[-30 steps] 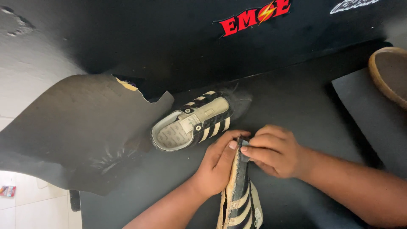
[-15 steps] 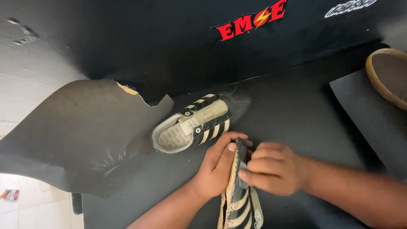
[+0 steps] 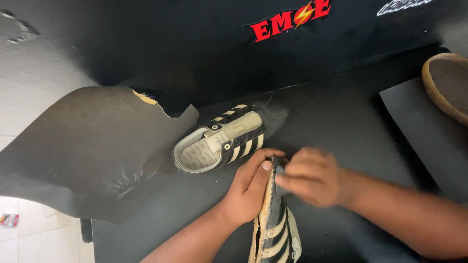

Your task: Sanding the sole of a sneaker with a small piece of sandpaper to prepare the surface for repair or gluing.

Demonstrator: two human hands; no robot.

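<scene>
Left hand: the left hand [image 3: 251, 187] was wrapped around the toe end of a black shoe with cream stripes [image 3: 273, 229], thumb along its upper edge, fingers closed on it.
Right hand: the right hand [image 3: 312, 178] was blurred, its fingers curled onto the same toe end from the right; it looked to be pinching or rubbing there, though how tightly could not be told.
Held shoe: it stood on edge at the near middle of the scene, toe pointing away from the person, heel running out of the bottom of the view.
Second shoe: a matching striped shoe [image 3: 224, 141] lay just beyond the hands on the black work surface [image 3: 341, 122], opening up, apart from both hands.
Surroundings: a torn black sheet [image 3: 92, 146] spread to the left; a tan sole [image 3: 446, 85] rested on a dark mat [image 3: 424, 126] at the far right.
Risk: the shoe was balanced on its narrow edge, so a hard push from the right hand could probably twist it out of the left hand's hold.
Second risk: the right hand's quick motion so near the other shoe might knock it aside.
</scene>
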